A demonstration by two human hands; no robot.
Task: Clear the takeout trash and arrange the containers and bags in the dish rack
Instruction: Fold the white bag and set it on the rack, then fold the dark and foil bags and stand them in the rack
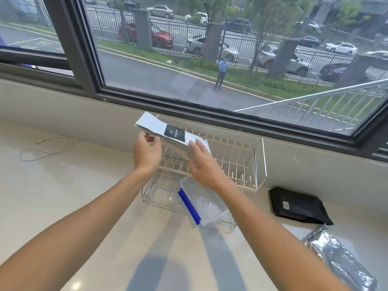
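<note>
A flat white paper bag (159, 128) with a black label hangs tilted over the back of the wire dish rack (255, 164). My left hand (147, 153) pinches the bag's left end. My right hand (204, 162) holds its right end, fingers laid along the top face and thumb hidden beneath. A clear plastic container (206, 203) with a blue clip lies tilted in the rack's front part, partly over the front edge.
A black pouch (299, 205) lies on the counter right of the rack. A silver foil bag (340, 259) sits at the lower right. A thin white cable (45, 147) loops at the far left. The window sill wall runs just behind the rack.
</note>
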